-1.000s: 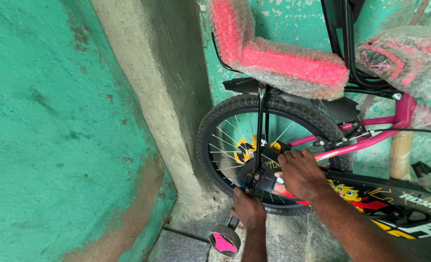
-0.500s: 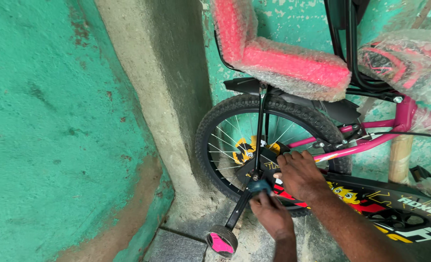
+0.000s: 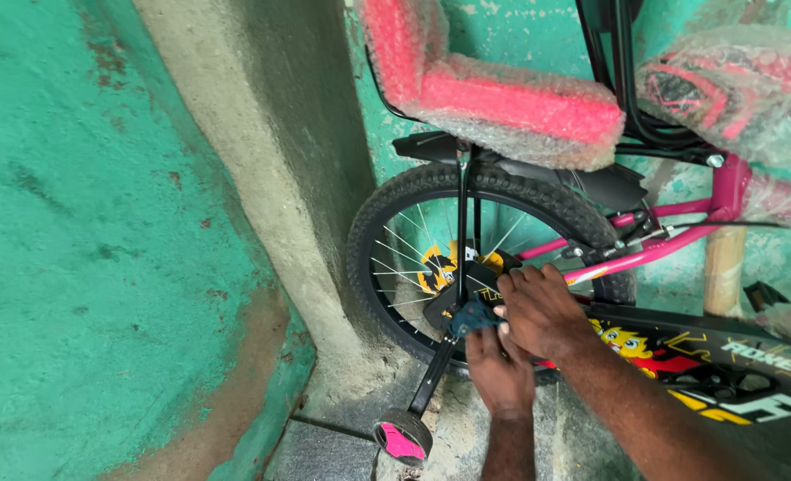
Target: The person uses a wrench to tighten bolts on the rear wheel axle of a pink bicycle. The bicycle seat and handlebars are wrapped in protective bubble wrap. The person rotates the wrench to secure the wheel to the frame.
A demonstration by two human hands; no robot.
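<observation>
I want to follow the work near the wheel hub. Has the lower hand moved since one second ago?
Yes. The left hand has gone up from near the small side wheel to the hub, beside the right hand.

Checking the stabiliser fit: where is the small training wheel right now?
Head view, bottom centre: the training wheel sits on the floor left of the left hand, below the rear wheel.
</observation>
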